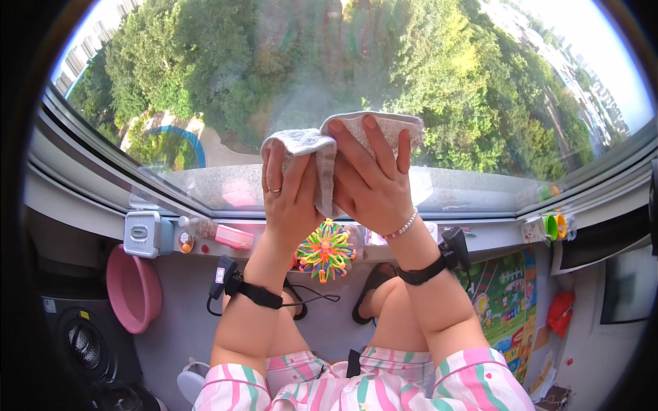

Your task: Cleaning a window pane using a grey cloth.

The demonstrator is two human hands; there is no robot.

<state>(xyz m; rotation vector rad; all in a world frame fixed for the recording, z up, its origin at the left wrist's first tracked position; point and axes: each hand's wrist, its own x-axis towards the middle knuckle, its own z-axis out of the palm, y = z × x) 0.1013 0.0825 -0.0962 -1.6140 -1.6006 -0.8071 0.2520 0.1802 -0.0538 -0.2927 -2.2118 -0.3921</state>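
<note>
A light grey terry cloth (299, 141) is spread between my two hands, in front of the window pane (318, 87). My left hand (291, 190), with a ring on one finger, grips the cloth's left part, and a fold hangs down between the hands. My right hand (372, 180), with a beaded bracelet at the wrist, has its fingers spread over the cloth's right part and presses it flat. Whether the cloth touches the glass all over cannot be told. Below the hands, a multicoloured expanding ball toy (327, 250) stands near the sill.
Along the windowsill (267, 251) are a lidded grey box (142, 235), a plastic bottle (198, 226), a pink case (234, 237) and, at right, green and yellow cups (551, 227). A pink basin (134, 288) and a washing machine (82, 339) stand at left, a colourful play mat (504, 303) at right.
</note>
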